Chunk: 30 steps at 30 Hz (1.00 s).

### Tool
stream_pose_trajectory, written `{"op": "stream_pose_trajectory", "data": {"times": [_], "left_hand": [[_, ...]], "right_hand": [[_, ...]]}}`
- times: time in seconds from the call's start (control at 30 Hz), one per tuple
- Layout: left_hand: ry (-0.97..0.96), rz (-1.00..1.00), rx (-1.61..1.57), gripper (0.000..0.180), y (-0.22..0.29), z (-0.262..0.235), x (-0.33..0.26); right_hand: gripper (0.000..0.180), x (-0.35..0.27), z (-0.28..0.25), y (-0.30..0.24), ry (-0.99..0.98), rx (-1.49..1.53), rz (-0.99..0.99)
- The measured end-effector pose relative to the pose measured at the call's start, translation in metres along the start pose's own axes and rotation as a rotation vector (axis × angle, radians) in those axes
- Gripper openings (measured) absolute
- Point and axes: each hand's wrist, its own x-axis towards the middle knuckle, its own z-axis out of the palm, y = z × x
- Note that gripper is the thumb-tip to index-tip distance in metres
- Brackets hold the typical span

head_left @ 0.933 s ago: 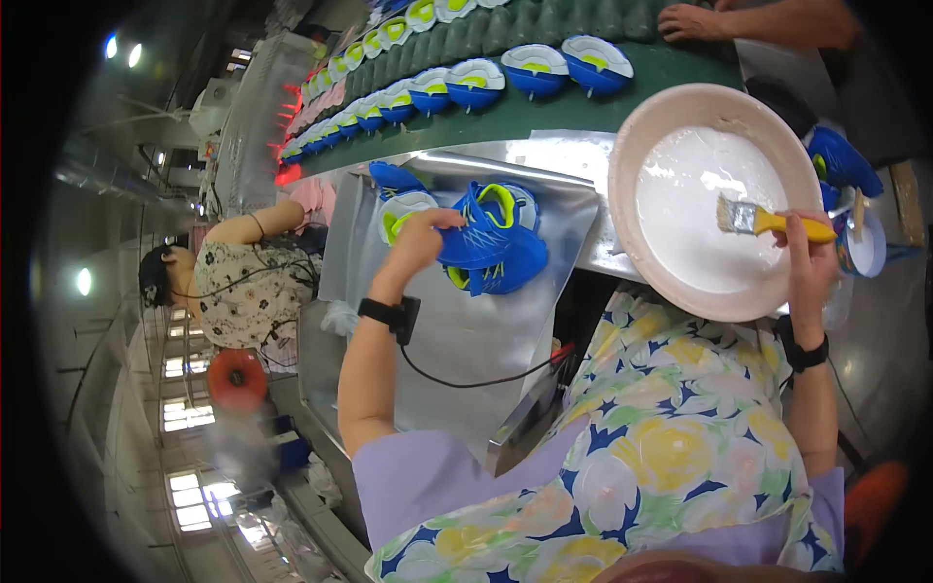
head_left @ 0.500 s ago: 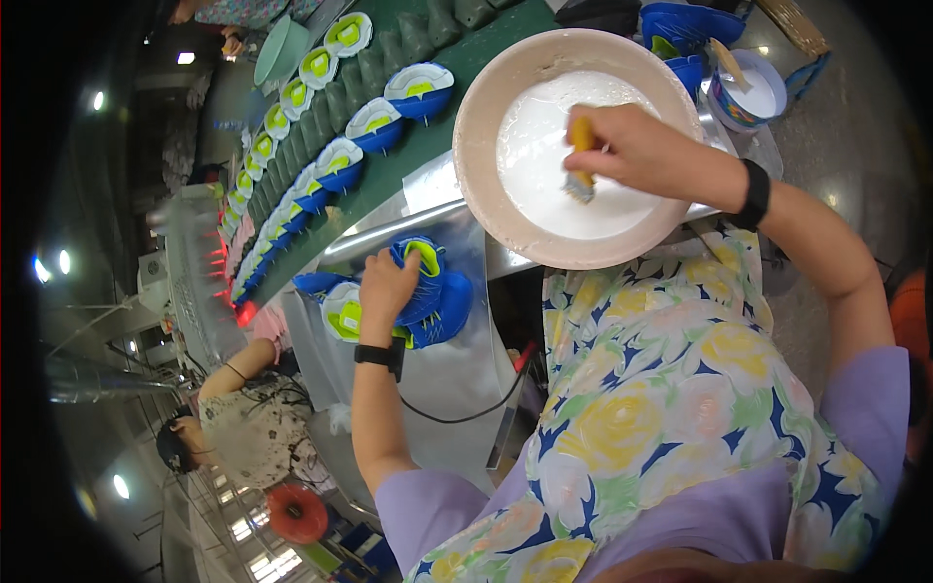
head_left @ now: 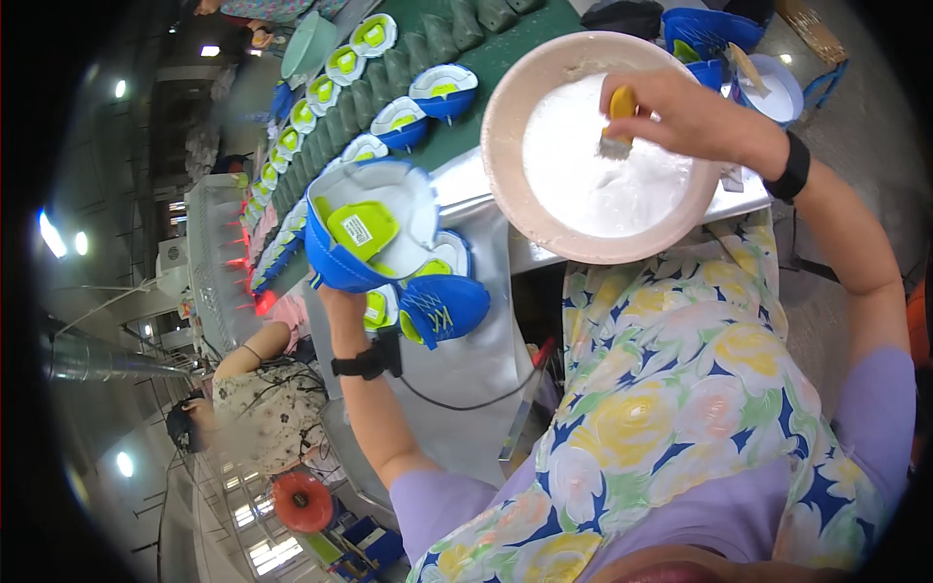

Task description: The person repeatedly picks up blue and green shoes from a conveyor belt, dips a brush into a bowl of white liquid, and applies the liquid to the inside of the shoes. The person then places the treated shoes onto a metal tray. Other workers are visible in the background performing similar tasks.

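My left hand (head_left: 340, 303) grips a blue shoe upper (head_left: 335, 255) from below, raised and tilted so its white underside and lime-green insole face up. Some of its fingers are hidden behind the shoe. Beneath it, more blue shoe uppers (head_left: 452, 309) lie on the grey sheet-metal table (head_left: 442, 389). In my right hand (head_left: 671, 109) is a yellow-handled brush (head_left: 622, 102), its bristles pointing down over the white liquid (head_left: 573, 185) in a wide pale-pink basin (head_left: 503, 146). Whether the bristle tips touch the liquid is hard to see.
A green belt (head_left: 525, 34) carries rows of blue-and-white shoe uppers (head_left: 442, 92) and dark grey moulded pieces (head_left: 418, 53). A small bucket (head_left: 777, 97) with a brush stands right of the basin. A black cable (head_left: 466, 406) crosses the table. Another person (head_left: 272, 408) is at the left.
My left hand has lifted a shoe upper off the table and turned its underside up. My right hand has raised the brush slightly within the basin. The view has shifted a little.
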Motion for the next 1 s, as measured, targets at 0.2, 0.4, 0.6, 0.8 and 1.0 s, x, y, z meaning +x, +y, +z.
{"op": "stream_pose_trajectory", "data": {"times": [0.2,0.4,0.6,0.8,1.0], "left_hand": [[-0.306,-0.081,-0.218,0.047,-0.002,0.099,0.005],[-0.457,-0.023,-0.165,0.05,-0.01,0.155,0.01],[-0.293,0.127,-0.192,0.051,-0.041,0.161,0.008],[-0.004,0.312,-0.277,0.059,-0.063,0.171,0.006],[0.093,0.58,-0.26,0.059,-0.067,0.168,0.011]], "right_hand": [[0.018,0.025,-0.032,-0.009,0.265,0.111,-0.156],[0.025,0.04,-0.033,-0.023,0.254,0.019,-0.164],[0.034,0.029,-0.018,-0.019,0.563,0.04,-0.001],[0.042,0.022,0.015,-0.024,0.642,0.277,0.231],[0.036,0.017,0.027,-0.042,0.479,0.612,0.351]]}}
